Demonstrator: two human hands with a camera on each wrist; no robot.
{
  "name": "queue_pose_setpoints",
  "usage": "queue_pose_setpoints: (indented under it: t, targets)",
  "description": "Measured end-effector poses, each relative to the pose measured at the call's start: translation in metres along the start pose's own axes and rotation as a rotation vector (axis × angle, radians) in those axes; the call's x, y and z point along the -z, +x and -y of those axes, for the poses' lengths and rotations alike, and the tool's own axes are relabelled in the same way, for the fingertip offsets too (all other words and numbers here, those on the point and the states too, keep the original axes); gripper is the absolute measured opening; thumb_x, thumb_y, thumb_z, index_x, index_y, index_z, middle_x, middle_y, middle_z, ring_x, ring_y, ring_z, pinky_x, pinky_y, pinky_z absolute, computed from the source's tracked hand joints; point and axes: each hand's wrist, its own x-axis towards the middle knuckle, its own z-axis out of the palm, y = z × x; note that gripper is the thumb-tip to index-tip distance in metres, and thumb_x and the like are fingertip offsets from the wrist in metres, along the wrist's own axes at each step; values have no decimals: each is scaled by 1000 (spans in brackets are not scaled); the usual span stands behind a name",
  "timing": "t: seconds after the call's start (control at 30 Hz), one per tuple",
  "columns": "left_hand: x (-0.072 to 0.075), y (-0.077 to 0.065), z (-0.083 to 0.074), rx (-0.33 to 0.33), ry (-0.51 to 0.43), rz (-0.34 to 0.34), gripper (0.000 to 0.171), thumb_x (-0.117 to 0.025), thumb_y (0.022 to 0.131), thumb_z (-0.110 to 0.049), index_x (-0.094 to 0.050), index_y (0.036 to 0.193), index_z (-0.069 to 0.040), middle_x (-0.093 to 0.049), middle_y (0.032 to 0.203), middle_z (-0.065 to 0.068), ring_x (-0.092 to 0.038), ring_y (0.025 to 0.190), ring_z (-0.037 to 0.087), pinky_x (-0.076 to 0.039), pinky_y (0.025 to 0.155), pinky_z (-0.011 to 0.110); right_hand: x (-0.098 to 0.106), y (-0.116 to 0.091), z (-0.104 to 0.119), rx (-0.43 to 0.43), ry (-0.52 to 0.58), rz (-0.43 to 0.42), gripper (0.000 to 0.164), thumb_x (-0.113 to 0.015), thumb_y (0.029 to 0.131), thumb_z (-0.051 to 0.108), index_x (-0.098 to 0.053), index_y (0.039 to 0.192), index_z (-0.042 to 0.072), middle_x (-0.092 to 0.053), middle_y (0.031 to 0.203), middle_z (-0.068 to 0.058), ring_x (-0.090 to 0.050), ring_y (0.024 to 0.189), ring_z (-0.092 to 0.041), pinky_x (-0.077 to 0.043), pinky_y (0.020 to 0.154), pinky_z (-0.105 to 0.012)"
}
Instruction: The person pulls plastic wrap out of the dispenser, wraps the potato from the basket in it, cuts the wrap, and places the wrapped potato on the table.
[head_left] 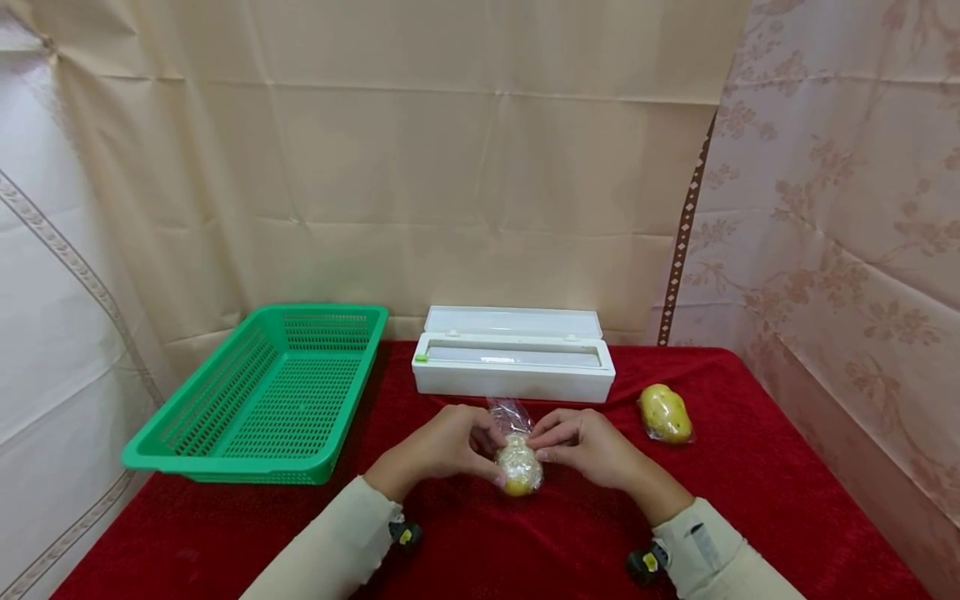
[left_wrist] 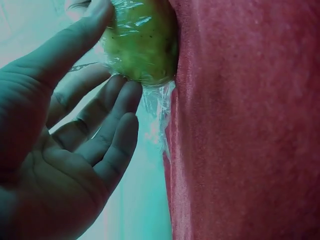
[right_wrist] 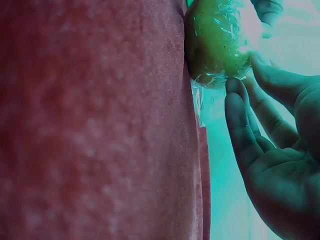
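Observation:
A potato (head_left: 518, 481) in clear cling film (head_left: 513, 416) lies on the red cloth between both hands. Its film bunches on top and a loose tail points toward the white box. My left hand (head_left: 462, 444) holds the wrapped potato from the left, thumb on its near side and fingertips at the film. From the other side my right hand (head_left: 584, 444) pinches the film at the potato with thumb and fingers. Close up, the film shines over the potato in the left wrist view (left_wrist: 142, 45) and the right wrist view (right_wrist: 217, 42); a film end hangs past the fingers.
A white cling film box (head_left: 513, 384) with its lid up stands behind the hands. At left sits a green plastic basket (head_left: 341, 433). Another film-wrapped potato (head_left: 665, 413) lies at right on the red cloth (head_left: 757, 500). Beige curtains (head_left: 450, 167) hang behind.

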Motion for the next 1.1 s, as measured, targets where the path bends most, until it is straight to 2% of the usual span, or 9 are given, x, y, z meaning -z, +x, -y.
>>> queue_pose_setpoints:
  t: [0.13,0.33,0.5,0.6,0.67,0.77,0.83,0.93,1.1]
  targets:
    - [1,0,-1,22,5,-5,33,-95,73,-38,-79,99,-25,-74,87,-14,-69,80,4,-57,73,22,-2,1,-4,-2,32,-28,14,-79,90,11,-84,103,13,-77,108,-3,-70,104,-14,-56,88,-24]
    - [1,-1,-4,65,-65,28,27,-91,80,-31,-82,104,-21,-76,83,-12,-70,76,6,-57,68,25,-5,1,-8,-19,109,-69,16,-75,88,-4,-82,98,6,-78,102,-11,-70,99,-10,-58,84,-25]
    - [3,-3,-5,67,-72,45,27,-90,81,-31,-79,103,-21,-75,84,-11,-71,78,8,-59,71,26,-4,1,-3,-30,44,-76,17,-73,91,0,-82,98,12,-78,99,-4,-70,97,-12,-56,86,-27]
    - [3,-3,-8,44,-8,19,28,-90,81,-37,-75,99,-22,-71,80,-11,-66,73,6,-56,67,24,-4,1,4,-63,-7,-78,21,-69,93,-1,-80,100,16,-77,99,2,-69,96,-11,-56,86,-29]
    - [-1,-4,-14,33,73,-38,32,-89,80,-45,-70,92,-22,-65,74,-11,-60,68,5,-52,62,22,-4,0,10,-73,-51,-81,24,-67,93,-1,-79,103,18,-76,100,4,-68,95,-10,-55,85,-30]
    - [-10,-5,-25,41,208,-138,42,-85,79,-57,-63,84,-21,-57,66,-12,-51,61,4,-44,53,22,-3,-1,19,-51,-117,-86,25,-67,94,0,-77,108,18,-75,102,6,-67,95,-9,-56,85,-33]
    - [-18,-7,-34,62,292,-170,46,-82,78,-64,-61,81,-23,-55,63,-13,-48,59,3,-42,50,23,-3,-2,24,-16,-167,-87,25,-68,94,1,-76,111,17,-74,104,6,-66,95,-10,-57,84,-35]
    - [-26,-8,-42,89,376,-168,45,-80,79,-67,-60,81,-26,-54,61,-14,-48,57,3,-41,48,24,-4,-3,30,44,-271,-65,26,-69,95,7,-76,116,19,-71,110,5,-64,98,-12,-56,86,-39]
    - [-27,-9,-44,117,419,-132,43,-82,78,-63,-60,78,-27,-54,61,-13,-47,57,4,-40,47,25,-6,-5,32,190,-510,-27,37,-67,96,20,-72,132,31,-59,141,-6,-55,128,-24,-46,100,-54]
